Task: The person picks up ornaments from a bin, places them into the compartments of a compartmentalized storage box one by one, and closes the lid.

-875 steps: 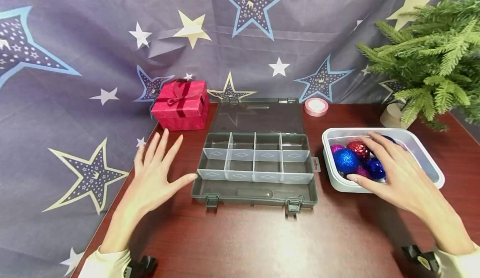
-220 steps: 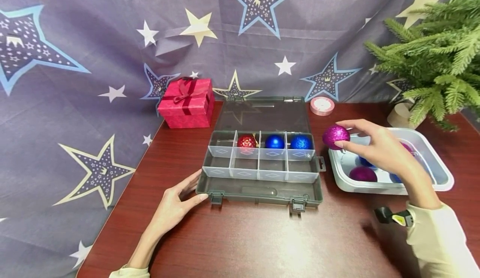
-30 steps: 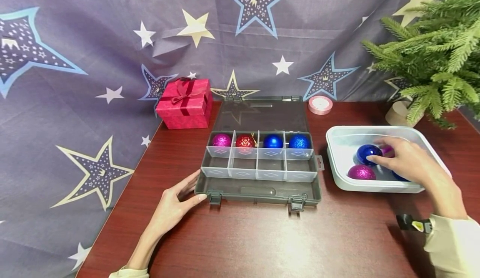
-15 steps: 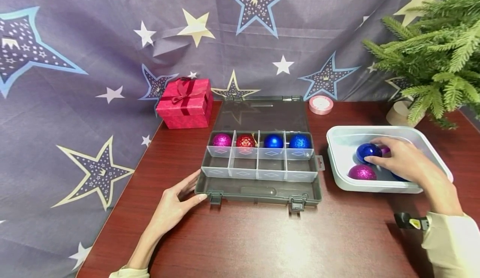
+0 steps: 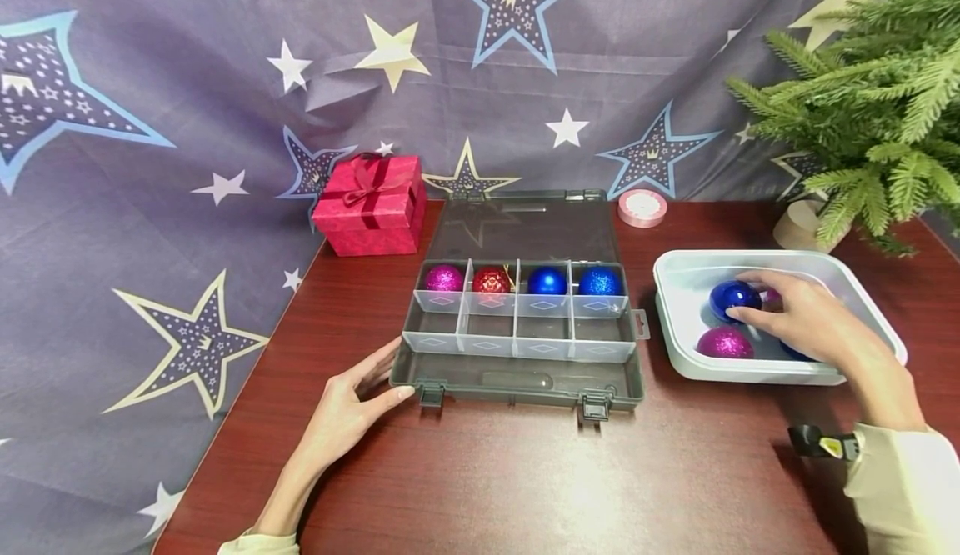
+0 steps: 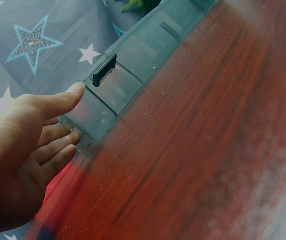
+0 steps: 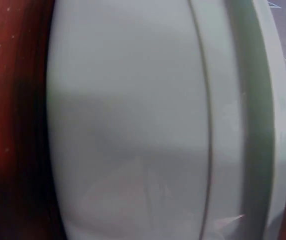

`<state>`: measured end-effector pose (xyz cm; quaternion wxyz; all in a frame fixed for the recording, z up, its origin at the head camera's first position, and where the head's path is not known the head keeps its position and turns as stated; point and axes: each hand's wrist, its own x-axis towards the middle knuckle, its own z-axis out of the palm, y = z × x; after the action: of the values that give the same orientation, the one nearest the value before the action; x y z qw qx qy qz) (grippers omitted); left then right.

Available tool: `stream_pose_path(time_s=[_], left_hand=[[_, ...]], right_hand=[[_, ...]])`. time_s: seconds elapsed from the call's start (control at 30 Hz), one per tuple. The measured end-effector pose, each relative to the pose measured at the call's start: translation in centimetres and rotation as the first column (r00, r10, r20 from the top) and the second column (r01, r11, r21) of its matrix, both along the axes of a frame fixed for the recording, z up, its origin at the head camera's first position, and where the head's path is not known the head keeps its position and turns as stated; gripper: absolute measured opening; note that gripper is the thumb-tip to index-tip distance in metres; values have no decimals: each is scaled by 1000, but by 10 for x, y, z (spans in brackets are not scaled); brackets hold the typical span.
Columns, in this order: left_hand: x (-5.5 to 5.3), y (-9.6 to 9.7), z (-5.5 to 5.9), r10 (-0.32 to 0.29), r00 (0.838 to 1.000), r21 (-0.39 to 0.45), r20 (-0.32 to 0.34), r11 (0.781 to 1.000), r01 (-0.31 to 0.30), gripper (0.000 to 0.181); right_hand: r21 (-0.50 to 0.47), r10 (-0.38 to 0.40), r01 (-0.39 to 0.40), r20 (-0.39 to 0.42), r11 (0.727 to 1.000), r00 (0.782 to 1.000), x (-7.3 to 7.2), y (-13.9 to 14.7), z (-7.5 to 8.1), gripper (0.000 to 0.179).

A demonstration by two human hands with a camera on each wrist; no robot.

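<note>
A shiny dark blue Christmas ball [image 5: 734,301] is pinched by my right hand [image 5: 813,317] just inside the white plastic tub [image 5: 667,355]. In that tub a magenta glitter ball [image 5: 724,343] lies near the front wall, and other balls are partly hidden by the hand. My left hand [image 5: 348,409] touches the front left corner of the grey divided organizer box [image 5: 517,384], thumb at the front and fairly straight fingers along the side. The box's back row holds a magenta ball [image 5: 444,279], a red ball [image 5: 492,282], a smooth blue ball [image 5: 547,281] and a blue glitter ball [image 5: 599,282].
The organizer's clear lid [image 5: 525,230] lies folded back behind it. A red gift box [image 5: 369,205] stands at the back left. At the back right are a pink ribbon roll [image 5: 642,207] and a small artificial fir tree [image 5: 870,122].
Over the last second, the blue ball rises slightly in my right hand. Since 7.3 s ago, the magenta ball has gone into the back left compartment. My left hand stays put.
</note>
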<state>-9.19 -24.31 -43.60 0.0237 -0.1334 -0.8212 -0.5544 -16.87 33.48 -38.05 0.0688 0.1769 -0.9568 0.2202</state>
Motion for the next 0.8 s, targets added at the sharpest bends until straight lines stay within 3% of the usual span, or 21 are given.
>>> stream_pose_path(time_s=[0.4, 0.8], left_hand=[[0, 0, 0, 0, 1000, -5, 0, 1000, 0, 65], [0, 0, 0, 1, 1000, -7, -4, 1000, -2, 64]], right_hand=[[-134, -83, 87, 30, 987, 996, 10, -12, 19, 54], [-214, -51, 52, 13, 975, 999, 15, -31, 32, 54]])
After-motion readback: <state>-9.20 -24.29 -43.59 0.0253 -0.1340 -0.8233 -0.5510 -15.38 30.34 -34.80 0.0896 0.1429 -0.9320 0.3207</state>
